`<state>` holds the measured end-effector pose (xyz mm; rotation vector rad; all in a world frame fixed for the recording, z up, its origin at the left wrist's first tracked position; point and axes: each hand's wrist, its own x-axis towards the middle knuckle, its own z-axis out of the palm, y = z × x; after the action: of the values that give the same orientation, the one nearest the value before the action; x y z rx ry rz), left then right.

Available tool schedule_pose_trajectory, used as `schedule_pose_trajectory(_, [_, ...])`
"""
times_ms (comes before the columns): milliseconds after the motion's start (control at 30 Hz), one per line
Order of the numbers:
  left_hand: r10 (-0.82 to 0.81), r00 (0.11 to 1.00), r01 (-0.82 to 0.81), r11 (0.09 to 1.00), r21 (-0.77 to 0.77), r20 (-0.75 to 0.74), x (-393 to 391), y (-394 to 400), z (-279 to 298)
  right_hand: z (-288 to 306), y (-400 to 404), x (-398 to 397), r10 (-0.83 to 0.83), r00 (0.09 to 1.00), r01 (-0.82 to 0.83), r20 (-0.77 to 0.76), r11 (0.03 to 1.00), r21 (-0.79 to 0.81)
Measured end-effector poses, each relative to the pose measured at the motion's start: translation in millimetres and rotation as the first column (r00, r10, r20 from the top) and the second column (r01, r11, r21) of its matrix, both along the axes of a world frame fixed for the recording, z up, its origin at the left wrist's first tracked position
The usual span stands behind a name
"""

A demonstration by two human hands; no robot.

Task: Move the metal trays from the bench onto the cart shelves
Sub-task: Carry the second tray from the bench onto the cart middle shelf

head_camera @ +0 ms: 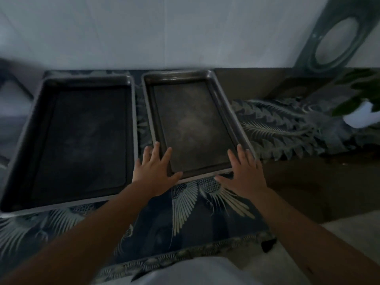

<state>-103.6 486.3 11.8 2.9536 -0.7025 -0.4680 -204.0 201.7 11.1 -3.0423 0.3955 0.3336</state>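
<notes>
right metal tray (193, 124): rectangular, dull, raised rim | left hand (153, 169), right hand (244, 171): fingers spread flat on near corners | left metal tray (80, 136) beside | feather-patterned cloth (205, 206) covers surface

No text, label, brand, number or sign can be read anywhere in this view. The picture is dim and a little blurred, and the patterned cloth (197, 204) shows only bird and feather drawings, no letters.
</notes>
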Motion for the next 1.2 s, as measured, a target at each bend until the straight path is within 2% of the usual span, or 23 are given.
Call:
schedule_pose_trajectory(267, [0.203, 0.978, -0.202, 0.979, 0.022, -0.052, 8, -24, -3, -8, -67, 62, 0.101, 0.993, -0.101, -0.058, 0.995, 0.009])
schedule_pose_trajectory(467, [0.339, 0.936, -0.340, 0.940, 0.005, -0.091, 45, -47, -14, -16, -111, 123, 0.156, 0.982, -0.150, -0.103, 0.987, 0.060])
schedule_pose_trajectory(633, [0.359, 0.929, -0.358, 0.933, 0.028, -0.084, 78, -61, -28, -26, -129, 170, 0.155, 0.978, -0.140, -0.137, 0.984, 0.115])
schedule_pose_trajectory(733, [0.441, 0.882, -0.450, 0.893, -0.017, -0.165, 96, -65, -33, -39, -136, 196, 0.072, 0.991, -0.046, -0.116, 0.975, 0.215])
schedule_pose_trajectory(867, [0.562, 0.789, -0.607, 0.777, -0.168, -0.250, 123, -66, -42, -55, -139, 226, -0.160, 0.981, 0.195, -0.112, 0.852, 0.486])
schedule_pose_trajectory(967, [0.638, 0.643, -0.765, 0.563, -0.313, -0.424, 142, -65, -51, -65, -145, 245, -0.381, 0.925, 0.297, -0.002, 0.719, 0.628])
schedule_pose_trajectory(1033, [0.679, 0.537, -0.844, 0.417, -0.339, -0.501, 153, -62, -58, -69, -153, 253, -0.504, 0.864, 0.367, 0.008, 0.640, 0.675])
schedule_pose_trajectory(1200, [0.731, 0.417, -0.900, 0.250, -0.357, -0.540, 161, -58, -79, -83, -170, 256, -0.563, 0.817, 0.429, -0.124, 0.451, 0.782])
